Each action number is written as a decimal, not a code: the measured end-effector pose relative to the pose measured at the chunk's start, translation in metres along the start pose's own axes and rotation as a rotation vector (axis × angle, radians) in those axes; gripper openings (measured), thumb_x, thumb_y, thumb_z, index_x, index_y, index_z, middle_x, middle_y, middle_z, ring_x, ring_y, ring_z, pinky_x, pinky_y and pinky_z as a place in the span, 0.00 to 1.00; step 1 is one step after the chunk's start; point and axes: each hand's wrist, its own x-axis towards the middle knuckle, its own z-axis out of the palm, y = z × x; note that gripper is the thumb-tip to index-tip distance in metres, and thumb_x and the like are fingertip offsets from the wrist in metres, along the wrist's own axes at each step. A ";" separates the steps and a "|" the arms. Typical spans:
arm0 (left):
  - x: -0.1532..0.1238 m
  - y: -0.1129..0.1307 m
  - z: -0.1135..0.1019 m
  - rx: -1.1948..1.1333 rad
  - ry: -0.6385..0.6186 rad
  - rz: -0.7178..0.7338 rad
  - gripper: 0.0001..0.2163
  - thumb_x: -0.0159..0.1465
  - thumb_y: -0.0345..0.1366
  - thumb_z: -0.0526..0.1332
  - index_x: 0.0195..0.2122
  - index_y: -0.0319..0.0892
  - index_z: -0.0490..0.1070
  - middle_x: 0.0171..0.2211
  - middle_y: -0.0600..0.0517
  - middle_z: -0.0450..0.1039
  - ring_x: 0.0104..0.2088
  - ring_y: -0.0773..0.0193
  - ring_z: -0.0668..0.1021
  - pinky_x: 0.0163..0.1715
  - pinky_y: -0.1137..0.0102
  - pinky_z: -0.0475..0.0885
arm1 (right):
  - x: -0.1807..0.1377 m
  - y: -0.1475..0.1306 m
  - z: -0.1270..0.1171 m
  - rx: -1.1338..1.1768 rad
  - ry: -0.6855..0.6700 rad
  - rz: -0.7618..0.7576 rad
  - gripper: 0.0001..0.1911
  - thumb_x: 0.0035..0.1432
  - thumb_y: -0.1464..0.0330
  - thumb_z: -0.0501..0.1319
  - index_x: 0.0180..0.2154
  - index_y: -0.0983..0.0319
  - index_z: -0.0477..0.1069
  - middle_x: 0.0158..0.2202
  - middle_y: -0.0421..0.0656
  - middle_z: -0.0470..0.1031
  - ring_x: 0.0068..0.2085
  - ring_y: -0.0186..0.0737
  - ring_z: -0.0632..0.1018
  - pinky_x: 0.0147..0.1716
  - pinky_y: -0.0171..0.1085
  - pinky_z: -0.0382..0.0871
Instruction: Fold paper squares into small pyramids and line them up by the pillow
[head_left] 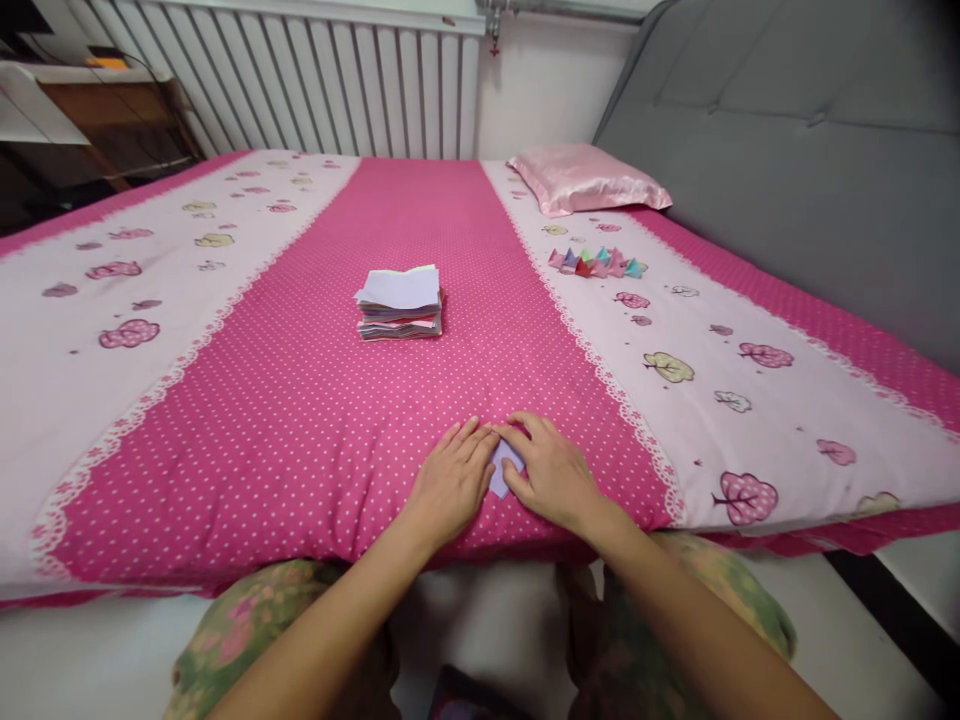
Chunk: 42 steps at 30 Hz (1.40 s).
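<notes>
A small pale lilac piece of paper (pixel 503 468) lies on the pink dotted bedspread (pixel 315 420) near the bed's front edge. My left hand (pixel 450 482) lies flat beside it, fingers stretched out and together, fingertips touching its left edge. My right hand (pixel 551 470) rests over the paper's right side, fingers bent and pressing down on it. Most of the paper is hidden under both hands. Further up the bed sits a stack of coloured paper squares (pixel 400 302).
A row of small folded paper shapes (pixel 596 263) in several colours lies on the right pale strip. A pink satin pillow (pixel 587 178) sits by the grey headboard (pixel 787 150). A white radiator (pixel 315 80) stands behind the bed. My knees show below the bed edge.
</notes>
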 end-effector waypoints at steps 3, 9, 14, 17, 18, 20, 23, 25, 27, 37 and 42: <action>0.000 0.000 -0.002 -0.025 0.003 -0.024 0.18 0.66 0.36 0.47 0.54 0.36 0.62 0.54 0.42 0.66 0.59 0.55 0.63 0.58 0.55 0.58 | -0.001 0.005 -0.003 0.031 -0.001 -0.030 0.19 0.57 0.66 0.54 0.49 0.62 0.68 0.49 0.51 0.68 0.48 0.48 0.69 0.46 0.46 0.67; -0.002 -0.001 -0.003 -0.025 -0.027 -0.032 0.17 0.66 0.35 0.47 0.55 0.35 0.61 0.55 0.43 0.66 0.59 0.55 0.62 0.58 0.56 0.58 | -0.007 0.012 -0.007 0.074 0.034 -0.031 0.17 0.56 0.66 0.56 0.46 0.63 0.72 0.48 0.51 0.71 0.48 0.48 0.71 0.47 0.47 0.67; -0.003 -0.002 -0.006 -0.010 -0.037 -0.008 0.17 0.66 0.35 0.48 0.54 0.36 0.61 0.54 0.44 0.66 0.59 0.55 0.63 0.58 0.56 0.58 | -0.010 0.018 -0.009 0.110 0.060 -0.011 0.13 0.54 0.65 0.58 0.38 0.64 0.76 0.46 0.51 0.74 0.45 0.47 0.74 0.45 0.45 0.69; -0.005 -0.004 -0.008 -0.027 -0.012 0.006 0.16 0.65 0.35 0.49 0.53 0.38 0.62 0.53 0.44 0.68 0.58 0.55 0.64 0.57 0.56 0.60 | -0.012 0.020 -0.011 0.140 0.066 -0.007 0.11 0.52 0.65 0.59 0.35 0.63 0.76 0.45 0.51 0.75 0.44 0.46 0.75 0.44 0.45 0.69; -0.006 -0.004 -0.008 -0.034 0.002 0.009 0.16 0.65 0.35 0.49 0.53 0.39 0.62 0.53 0.44 0.68 0.57 0.56 0.65 0.56 0.56 0.61 | -0.012 0.021 -0.011 0.146 0.068 -0.004 0.10 0.52 0.65 0.59 0.34 0.63 0.76 0.45 0.50 0.75 0.44 0.46 0.75 0.44 0.45 0.69; -0.009 -0.005 -0.009 -0.041 0.030 0.012 0.16 0.65 0.36 0.50 0.52 0.40 0.62 0.51 0.44 0.69 0.56 0.55 0.66 0.55 0.56 0.62 | -0.013 0.022 -0.010 0.148 0.070 -0.001 0.10 0.52 0.65 0.60 0.34 0.63 0.76 0.45 0.50 0.75 0.45 0.46 0.75 0.43 0.45 0.69; -0.014 -0.007 -0.012 -0.033 0.065 0.011 0.15 0.64 0.37 0.52 0.51 0.39 0.63 0.49 0.42 0.71 0.54 0.54 0.69 0.53 0.56 0.65 | -0.012 0.022 -0.010 0.137 0.068 0.006 0.09 0.52 0.65 0.60 0.33 0.62 0.76 0.45 0.50 0.75 0.45 0.47 0.75 0.43 0.45 0.70; -0.017 -0.009 -0.015 -0.029 0.094 0.018 0.15 0.63 0.37 0.53 0.50 0.39 0.65 0.47 0.41 0.72 0.51 0.54 0.71 0.51 0.56 0.67 | -0.012 0.022 -0.010 0.132 0.063 0.011 0.09 0.51 0.65 0.61 0.32 0.63 0.75 0.45 0.50 0.75 0.45 0.47 0.75 0.43 0.44 0.70; -0.021 -0.011 -0.017 -0.024 0.129 0.040 0.14 0.63 0.36 0.54 0.48 0.39 0.66 0.44 0.42 0.73 0.49 0.54 0.73 0.49 0.57 0.69 | -0.011 0.022 -0.011 0.134 0.058 0.013 0.09 0.50 0.65 0.61 0.32 0.63 0.75 0.45 0.50 0.75 0.45 0.46 0.75 0.43 0.44 0.69; -0.033 -0.016 -0.023 -0.041 0.285 0.058 0.07 0.61 0.33 0.57 0.39 0.41 0.72 0.34 0.47 0.75 0.36 0.61 0.76 0.39 0.65 0.72 | -0.008 0.023 -0.013 0.198 0.059 0.039 0.07 0.48 0.65 0.63 0.30 0.62 0.73 0.44 0.48 0.74 0.43 0.45 0.75 0.42 0.42 0.69; -0.027 -0.013 -0.023 -0.063 0.294 0.059 0.15 0.60 0.34 0.58 0.49 0.40 0.67 0.45 0.43 0.71 0.45 0.57 0.74 0.44 0.61 0.71 | -0.007 0.024 -0.014 0.222 0.060 0.022 0.08 0.49 0.66 0.63 0.33 0.62 0.72 0.41 0.47 0.74 0.41 0.44 0.75 0.41 0.42 0.69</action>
